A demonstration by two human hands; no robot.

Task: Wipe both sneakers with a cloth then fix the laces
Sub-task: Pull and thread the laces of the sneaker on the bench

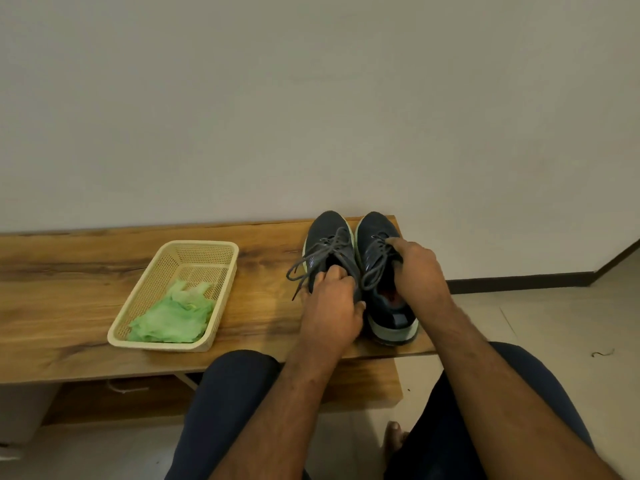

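Observation:
Two dark blue sneakers with pale soles stand side by side on the wooden bench (69, 299), toes toward the wall. My left hand (330, 310) grips the heel and collar of the left sneaker (327, 237), whose grey laces (304, 268) hang loose over its left side. My right hand (419, 271) rests on the right sneaker (372, 233), fingers curled at its laces beside the opening. A crumpled green cloth (173, 317) lies in a cream plastic basket (194, 251) to the left of the shoes.
The bench ends just right of the sneakers, with tiled floor (536, 323) beyond. My knees in dark trousers sit below the bench's front edge. A plain wall rises right behind the bench. A lower shelf shows under the bench.

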